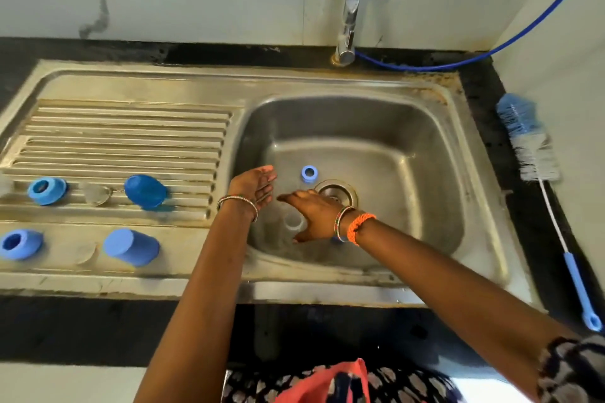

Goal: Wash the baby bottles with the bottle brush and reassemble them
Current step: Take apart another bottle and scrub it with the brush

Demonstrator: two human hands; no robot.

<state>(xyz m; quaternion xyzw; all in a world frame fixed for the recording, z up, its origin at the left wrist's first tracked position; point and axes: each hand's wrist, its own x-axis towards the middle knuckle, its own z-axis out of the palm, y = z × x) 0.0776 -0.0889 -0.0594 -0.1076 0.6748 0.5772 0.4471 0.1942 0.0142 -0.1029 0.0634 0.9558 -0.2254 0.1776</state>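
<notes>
We have both hands down in the sink (425, 127). The clear bottle (293, 221) lies on the basin floor, directly under and just to the left of our right hand (316, 216), its open mouth turned up toward us; how its long axis runs we cannot tell, since the body is transparent and blurred against the steel. Our right hand is the nearer one: it reaches across palm down, fingers stretched out leftward and loosely spread, over the bottle, and whether it touches the bottle we cannot tell. Our left hand (258, 185) hovers just beyond and left of the bottle, palm turned inward, fingers relaxed and slightly cupped, holding nothing.

A small blue ring (309, 173) sits on the basin floor beside the drain (337, 191), just past our right hand.

The brush (537, 154) lies on the tabletop at the right of the sink, well apart from both hands, bristles away from us and handle toward us. On the drainboard (131, 127) at left lie 2 blue collars (47, 190), 2 blue caps (145, 191) and what look like clear teats.

We judge washing has barely begun: the next move calls for closing a hand round the bottle, then fetching the brush with the right.
</notes>
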